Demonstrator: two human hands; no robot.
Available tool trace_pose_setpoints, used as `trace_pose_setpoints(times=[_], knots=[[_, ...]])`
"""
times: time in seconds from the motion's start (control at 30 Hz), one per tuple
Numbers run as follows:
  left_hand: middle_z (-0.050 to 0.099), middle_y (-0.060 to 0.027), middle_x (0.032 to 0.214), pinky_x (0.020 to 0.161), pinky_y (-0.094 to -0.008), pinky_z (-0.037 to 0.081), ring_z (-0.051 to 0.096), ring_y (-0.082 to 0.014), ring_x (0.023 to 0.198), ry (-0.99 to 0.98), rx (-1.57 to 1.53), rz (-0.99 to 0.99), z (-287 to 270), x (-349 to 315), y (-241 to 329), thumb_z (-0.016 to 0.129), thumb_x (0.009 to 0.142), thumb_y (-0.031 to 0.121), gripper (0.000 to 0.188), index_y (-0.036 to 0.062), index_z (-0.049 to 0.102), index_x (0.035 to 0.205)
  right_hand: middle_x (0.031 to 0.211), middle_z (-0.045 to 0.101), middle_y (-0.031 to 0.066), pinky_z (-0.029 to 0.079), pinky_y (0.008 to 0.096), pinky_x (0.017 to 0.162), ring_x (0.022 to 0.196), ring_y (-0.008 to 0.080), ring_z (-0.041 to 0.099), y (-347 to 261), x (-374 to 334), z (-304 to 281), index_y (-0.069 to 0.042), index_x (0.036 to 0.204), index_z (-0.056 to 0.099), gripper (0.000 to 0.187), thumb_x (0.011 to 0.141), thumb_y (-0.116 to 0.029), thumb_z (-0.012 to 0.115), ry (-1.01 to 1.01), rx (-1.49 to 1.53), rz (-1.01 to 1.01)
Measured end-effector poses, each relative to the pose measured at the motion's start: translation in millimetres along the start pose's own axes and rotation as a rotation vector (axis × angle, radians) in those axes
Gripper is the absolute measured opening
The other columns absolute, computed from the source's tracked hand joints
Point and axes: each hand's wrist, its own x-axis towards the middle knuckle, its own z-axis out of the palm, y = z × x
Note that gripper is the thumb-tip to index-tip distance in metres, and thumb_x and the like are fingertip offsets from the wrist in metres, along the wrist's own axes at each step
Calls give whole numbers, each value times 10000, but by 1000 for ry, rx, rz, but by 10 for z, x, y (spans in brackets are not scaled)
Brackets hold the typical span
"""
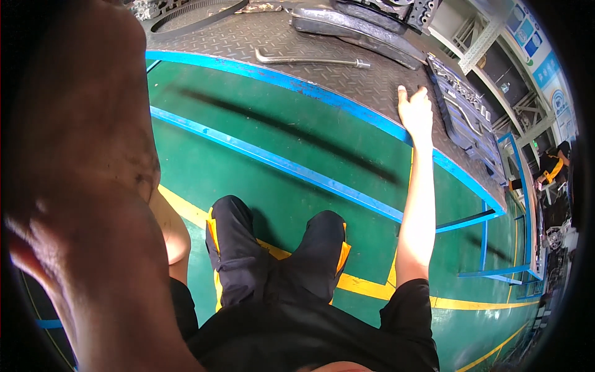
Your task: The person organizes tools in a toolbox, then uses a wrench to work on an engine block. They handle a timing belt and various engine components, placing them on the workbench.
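Right hand looks empty, fingers loosely bent at the table edge, right beside the open socket case. Careless sideways swipe could spill sockets. Left hand? Blurry, can't tell.

On the table before you, a socket case is lying to the right of your right hand. A wrench is lying to that hand's left, and a casing is sitting behind the wrench.
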Motion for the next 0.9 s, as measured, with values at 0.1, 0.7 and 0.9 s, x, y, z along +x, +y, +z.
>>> trace_pose_setpoints(times=[0.1,0.7,0.9], knots=[[298,-264,1596,1099,-423,373,463,-314,1342,-58,-48,-175,41,-56,-191,411,881,828,1160,-120,256,1533,1070,666,301,553,503,859,1045,417,657,47,-12,75,105,1218,555,667,976,-517,566,28,-120,-35],[422,-263,1532,1084,-437,380,497,-314,1284,23,-1426,-957,417,-889,-633,128,1011,724,995,-102,360,1515,1347,571,320,413,532,1083,1299,443,527,-175,-67,-242,102,1355,466,690,1000,-487,522,-160,23,113],[632,-213,1288,977,-396,461,604,-278,1097,-224,-610,-1083,22,-999,-824,396,1061,508,663,-74,594,1309,1362,562,318,406,532,1095,1322,437,512,-169,-56,-237,109,1409,427,720,1008,-483,513,-201,16,109]])
